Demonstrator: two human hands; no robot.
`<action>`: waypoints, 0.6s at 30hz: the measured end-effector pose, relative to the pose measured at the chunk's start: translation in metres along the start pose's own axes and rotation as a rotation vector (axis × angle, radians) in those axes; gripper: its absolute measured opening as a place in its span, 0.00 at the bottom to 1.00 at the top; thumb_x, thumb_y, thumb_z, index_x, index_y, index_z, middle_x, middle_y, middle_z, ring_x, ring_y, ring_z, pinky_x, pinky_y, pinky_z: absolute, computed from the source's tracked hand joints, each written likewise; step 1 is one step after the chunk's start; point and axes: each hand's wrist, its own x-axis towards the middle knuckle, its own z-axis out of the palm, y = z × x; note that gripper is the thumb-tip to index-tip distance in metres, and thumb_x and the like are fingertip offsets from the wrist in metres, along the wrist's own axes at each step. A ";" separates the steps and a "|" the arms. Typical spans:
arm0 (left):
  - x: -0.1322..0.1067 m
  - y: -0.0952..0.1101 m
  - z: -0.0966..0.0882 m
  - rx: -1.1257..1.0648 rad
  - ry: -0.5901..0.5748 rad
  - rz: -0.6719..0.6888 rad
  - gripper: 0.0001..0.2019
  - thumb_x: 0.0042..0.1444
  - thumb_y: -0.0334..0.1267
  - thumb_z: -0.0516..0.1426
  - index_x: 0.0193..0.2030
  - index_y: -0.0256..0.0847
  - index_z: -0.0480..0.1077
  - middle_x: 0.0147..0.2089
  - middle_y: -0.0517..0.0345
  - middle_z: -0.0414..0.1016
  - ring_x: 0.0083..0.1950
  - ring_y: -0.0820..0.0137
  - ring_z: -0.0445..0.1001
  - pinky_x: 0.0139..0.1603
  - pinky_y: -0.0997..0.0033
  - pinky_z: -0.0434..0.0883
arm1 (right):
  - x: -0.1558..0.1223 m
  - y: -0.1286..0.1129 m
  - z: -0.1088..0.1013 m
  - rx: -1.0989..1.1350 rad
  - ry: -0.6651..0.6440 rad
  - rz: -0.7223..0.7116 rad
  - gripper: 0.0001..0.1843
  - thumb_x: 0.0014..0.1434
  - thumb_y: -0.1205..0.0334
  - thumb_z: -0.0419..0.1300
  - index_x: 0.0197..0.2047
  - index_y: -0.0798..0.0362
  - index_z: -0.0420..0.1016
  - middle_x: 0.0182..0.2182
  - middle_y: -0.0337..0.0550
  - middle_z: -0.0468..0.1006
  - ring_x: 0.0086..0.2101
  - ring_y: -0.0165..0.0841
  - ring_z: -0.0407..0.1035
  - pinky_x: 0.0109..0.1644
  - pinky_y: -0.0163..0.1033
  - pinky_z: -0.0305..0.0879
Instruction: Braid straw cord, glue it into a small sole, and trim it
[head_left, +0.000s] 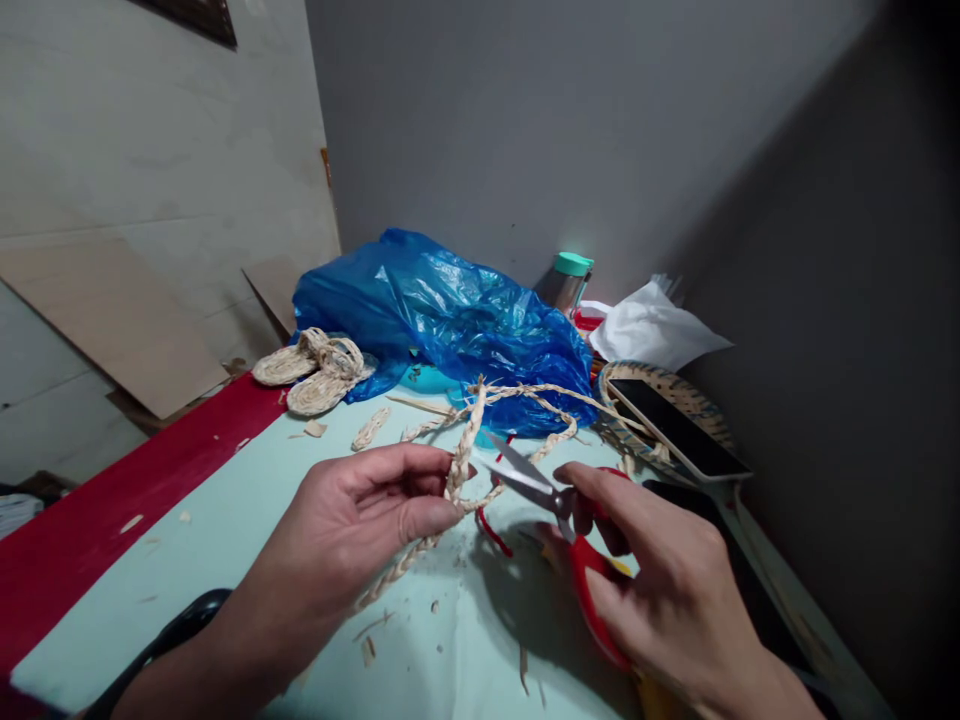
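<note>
My left hand (352,520) pinches a braided straw cord (463,440) between thumb and fingers and holds it upright over the pale green table top (225,520). My right hand (660,570) grips red-handled scissors (551,500). Their blades are open and point left, with the tips just beside the braid near my left fingertips. The cord's loose end trails down toward the front edge, and other braided strands run back toward a blue plastic bag (450,320).
Two small woven straw sandals (311,365) lie at the back left beside the blue bag. A phone (675,425) rests on a woven basket (705,405) at right. Behind stand a green-lidded bottle (568,280) and white paper (652,330). Straw scraps litter the table. A red strip (112,510) borders the left.
</note>
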 end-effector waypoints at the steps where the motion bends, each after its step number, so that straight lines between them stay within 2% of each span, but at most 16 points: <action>1: 0.001 0.000 -0.001 0.010 -0.012 -0.003 0.07 0.46 0.35 0.70 0.35 0.43 0.83 0.33 0.59 0.81 0.35 0.72 0.76 0.35 0.81 0.72 | 0.001 -0.001 0.000 -0.002 -0.011 -0.017 0.21 0.52 0.73 0.54 0.51 0.56 0.69 0.28 0.40 0.71 0.27 0.29 0.66 0.29 0.31 0.64; 5: 0.001 0.001 -0.004 0.018 -0.060 -0.011 0.07 0.46 0.35 0.71 0.34 0.45 0.83 0.33 0.60 0.83 0.34 0.73 0.77 0.35 0.82 0.73 | 0.004 -0.003 0.000 -0.058 -0.001 -0.091 0.21 0.52 0.72 0.54 0.50 0.58 0.70 0.27 0.41 0.70 0.26 0.32 0.66 0.28 0.35 0.65; 9: -0.001 0.002 -0.006 0.076 -0.090 0.030 0.05 0.47 0.36 0.70 0.33 0.47 0.84 0.30 0.62 0.82 0.33 0.73 0.75 0.34 0.82 0.71 | 0.000 0.002 0.000 -0.083 -0.028 -0.126 0.21 0.56 0.71 0.55 0.54 0.59 0.69 0.27 0.42 0.72 0.25 0.33 0.67 0.27 0.35 0.65; 13: -0.002 0.004 -0.004 0.211 -0.050 0.068 0.03 0.46 0.36 0.69 0.30 0.48 0.84 0.29 0.63 0.80 0.32 0.73 0.71 0.31 0.81 0.68 | -0.004 0.006 -0.001 -0.141 -0.038 -0.188 0.19 0.60 0.68 0.56 0.56 0.60 0.69 0.28 0.43 0.74 0.25 0.33 0.69 0.26 0.35 0.65; 16: -0.002 0.007 -0.001 0.224 0.011 0.089 0.03 0.45 0.35 0.68 0.28 0.49 0.84 0.29 0.64 0.78 0.33 0.72 0.71 0.33 0.80 0.68 | -0.006 0.006 -0.001 -0.185 -0.015 -0.217 0.17 0.61 0.70 0.56 0.54 0.60 0.70 0.27 0.42 0.73 0.25 0.31 0.67 0.26 0.35 0.63; 18: -0.001 0.008 -0.001 0.233 0.011 0.086 0.04 0.44 0.35 0.68 0.28 0.50 0.84 0.29 0.64 0.79 0.35 0.70 0.72 0.34 0.79 0.68 | -0.006 0.006 -0.001 -0.209 -0.002 -0.227 0.16 0.62 0.71 0.56 0.54 0.60 0.71 0.26 0.40 0.72 0.23 0.30 0.65 0.25 0.34 0.60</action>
